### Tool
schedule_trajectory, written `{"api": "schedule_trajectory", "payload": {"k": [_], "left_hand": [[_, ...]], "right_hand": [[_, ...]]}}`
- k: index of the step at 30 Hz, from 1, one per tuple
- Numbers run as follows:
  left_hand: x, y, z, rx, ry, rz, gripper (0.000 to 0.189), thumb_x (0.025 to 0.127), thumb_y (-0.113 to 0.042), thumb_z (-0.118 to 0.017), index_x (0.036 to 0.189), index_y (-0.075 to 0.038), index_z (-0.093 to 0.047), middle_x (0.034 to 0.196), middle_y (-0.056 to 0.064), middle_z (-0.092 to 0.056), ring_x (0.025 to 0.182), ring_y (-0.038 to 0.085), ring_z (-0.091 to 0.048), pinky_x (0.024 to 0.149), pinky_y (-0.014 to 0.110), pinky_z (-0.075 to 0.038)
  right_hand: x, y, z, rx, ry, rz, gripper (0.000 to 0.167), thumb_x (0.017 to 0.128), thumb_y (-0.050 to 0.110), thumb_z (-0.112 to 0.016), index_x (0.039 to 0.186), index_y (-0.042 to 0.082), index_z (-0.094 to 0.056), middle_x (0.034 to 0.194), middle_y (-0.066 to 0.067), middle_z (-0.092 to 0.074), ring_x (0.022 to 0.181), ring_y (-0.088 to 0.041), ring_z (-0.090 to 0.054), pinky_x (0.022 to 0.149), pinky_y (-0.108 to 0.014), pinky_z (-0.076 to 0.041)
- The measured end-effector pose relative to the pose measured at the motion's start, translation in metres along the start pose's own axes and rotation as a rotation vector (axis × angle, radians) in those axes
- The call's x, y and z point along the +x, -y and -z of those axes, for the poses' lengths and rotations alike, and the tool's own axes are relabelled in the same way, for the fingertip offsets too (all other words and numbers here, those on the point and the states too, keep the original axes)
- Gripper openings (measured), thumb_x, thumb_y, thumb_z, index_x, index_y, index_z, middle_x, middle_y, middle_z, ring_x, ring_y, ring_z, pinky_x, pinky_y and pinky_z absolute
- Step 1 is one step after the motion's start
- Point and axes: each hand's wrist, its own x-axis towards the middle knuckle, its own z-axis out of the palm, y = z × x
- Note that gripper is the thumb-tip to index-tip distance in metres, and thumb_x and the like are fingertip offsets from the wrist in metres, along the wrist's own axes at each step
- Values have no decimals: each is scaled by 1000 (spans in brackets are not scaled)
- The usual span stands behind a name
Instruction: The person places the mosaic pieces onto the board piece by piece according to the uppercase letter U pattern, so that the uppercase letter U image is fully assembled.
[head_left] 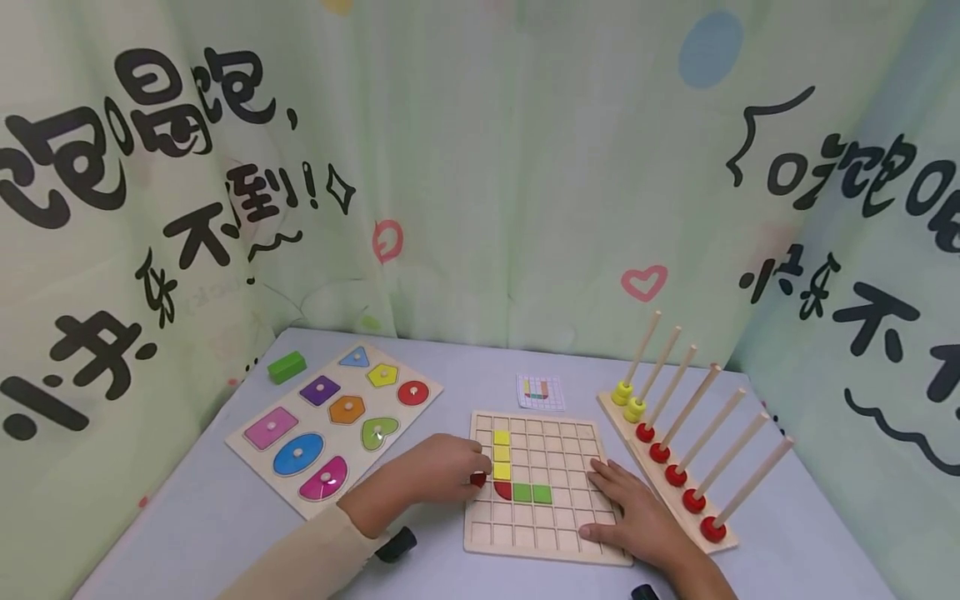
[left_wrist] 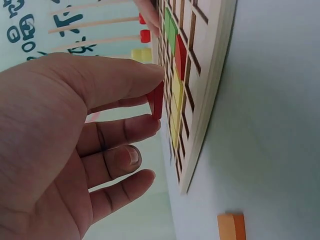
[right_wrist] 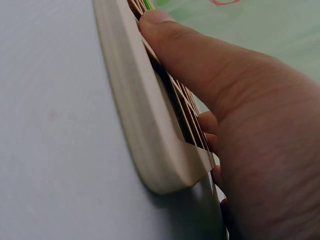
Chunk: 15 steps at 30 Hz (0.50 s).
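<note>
In the head view, a wooden grid board [head_left: 540, 554] lies on the table, holding a column of yellow squares [head_left: 502, 454], a red tile [head_left: 503, 490] with a rounded edge, and two green squares [head_left: 532, 493]. At the board's left edge, my left hand [head_left: 442, 471] pinches a small red tile [left_wrist: 157, 102] between thumb and fingertips, its other fingers loosely bent in the left wrist view. On the right part of the board rests my right hand [head_left: 637, 517], fingers spread; its thumb [right_wrist: 180, 45] lies over the grid in the right wrist view.
Left of the grid stands a shape puzzle board [head_left: 348, 450] with knobbed coloured pieces. A green block [head_left: 287, 367] sits behind it. Behind the grid lies a pattern card [head_left: 540, 392]. On the right, a peg stand [head_left: 723, 546] carries red and yellow beads. An orange block [left_wrist: 231, 227] shows in the left wrist view.
</note>
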Motion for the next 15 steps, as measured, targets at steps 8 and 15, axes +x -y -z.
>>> {"api": "schedule_trajectory", "payload": {"k": [8,15], "left_hand": [[18,-12,-3,15,6,-64,18,86,-27,-74,104,-24,-72,78,-14,-52,69,3,-46,60,17,-40],[38,-19,-5,-5,-13,-128,15,89,-26,-71,103,-25,-71,80,-14,-54,69,2,-46,60,15,-39]], "right_hand": [[-2,1,-2,9,-5,20,98,68,71,-70,140,8,-53,151,-4,-39,142,-36,-24,105,-63,-24],[-1,-1,0,-9,-10,4,99,67,73,-69,140,9,-53,151,-3,-39,142,-35,-24,105,-63,-24]]}}
